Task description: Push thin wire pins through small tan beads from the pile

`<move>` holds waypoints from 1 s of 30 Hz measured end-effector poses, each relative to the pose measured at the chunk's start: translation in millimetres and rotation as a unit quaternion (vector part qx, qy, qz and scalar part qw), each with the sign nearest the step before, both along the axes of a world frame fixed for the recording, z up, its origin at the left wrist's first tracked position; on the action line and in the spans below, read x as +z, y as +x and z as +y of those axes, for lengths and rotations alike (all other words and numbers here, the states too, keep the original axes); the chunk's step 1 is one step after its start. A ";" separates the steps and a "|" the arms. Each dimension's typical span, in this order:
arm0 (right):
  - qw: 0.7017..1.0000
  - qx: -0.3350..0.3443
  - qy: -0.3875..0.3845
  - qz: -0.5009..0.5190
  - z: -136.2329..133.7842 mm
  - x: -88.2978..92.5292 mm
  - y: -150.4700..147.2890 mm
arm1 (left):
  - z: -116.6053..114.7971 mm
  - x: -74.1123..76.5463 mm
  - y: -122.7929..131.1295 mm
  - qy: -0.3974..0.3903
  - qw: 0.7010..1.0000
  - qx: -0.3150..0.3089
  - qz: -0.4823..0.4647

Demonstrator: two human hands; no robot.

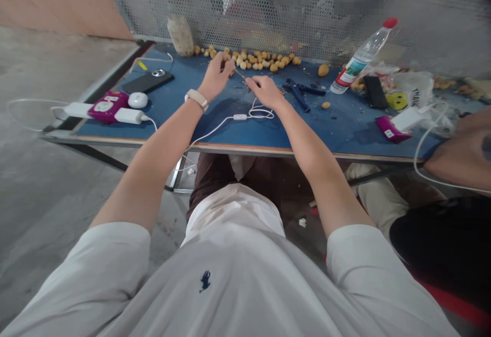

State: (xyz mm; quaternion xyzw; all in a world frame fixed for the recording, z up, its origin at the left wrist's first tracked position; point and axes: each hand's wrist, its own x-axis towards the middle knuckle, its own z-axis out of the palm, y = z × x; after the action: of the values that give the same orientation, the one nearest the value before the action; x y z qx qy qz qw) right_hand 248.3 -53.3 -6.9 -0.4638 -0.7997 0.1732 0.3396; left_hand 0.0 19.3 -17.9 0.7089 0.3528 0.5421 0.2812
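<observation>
My left hand [218,75], with a pale band on its wrist, is closed at the far side of the blue tabletop. Its fingertips pinch what looks like a small round tan piece [231,72], mostly covered by the fingers. Close by on the right, my right hand [265,90] is wrapped round a thin metal tool [239,73]. The tool's tip points toward the left fingertips; its handle is hidden in my palm. Just behind both hands lies a row of round tan pieces [264,60]. Dark blue pliers-like tools [297,94] rest to the right of my right hand.
A white cable [215,130] with an inline switch runs below my hands. A phone [148,81] and purple power block [108,106] lie left; a jar [180,35] stands behind. On the right are a bottle [360,61], another purple block [393,128] and a person's arm [460,153]. Perforated mesh backs the table.
</observation>
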 end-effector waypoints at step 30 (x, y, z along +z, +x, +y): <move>1.000 -0.006 0.000 -0.010 8.3 -8.6 0.9 | 10.7 -4.4 -1.4 0.012 0.999 -0.034 -0.001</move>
State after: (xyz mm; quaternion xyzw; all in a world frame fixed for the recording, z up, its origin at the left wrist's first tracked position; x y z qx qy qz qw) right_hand 249.1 -45.0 -15.4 -0.4701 -0.8003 0.1663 0.3329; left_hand -1.4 30.0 -22.3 0.7235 0.3213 0.5371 0.2912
